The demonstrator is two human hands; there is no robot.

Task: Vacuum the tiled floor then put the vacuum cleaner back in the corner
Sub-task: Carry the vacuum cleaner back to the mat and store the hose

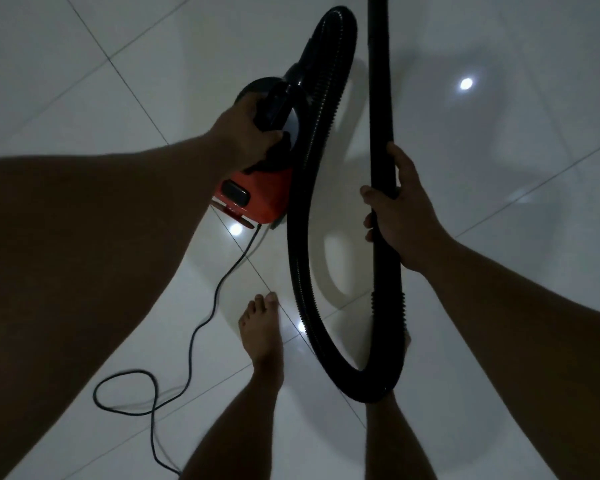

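Observation:
A red and black canister vacuum cleaner (262, 195) hangs just above the glossy white tiled floor (84, 81). My left hand (246, 133) is closed around its black top handle. A ribbed black hose (300, 244) leaves the front of the body, loops down past my feet and rises again on the right. My right hand (400, 216) grips the straight black wand (381, 98), which runs up out of the top of the view. The nozzle end is out of sight.
A thin black power cord (187, 344) trails from the back of the vacuum, coils on the tiles at the lower left and runs out of the bottom edge. My bare left foot (262, 330) stands beside the hose loop. Ceiling lights reflect off the tiles.

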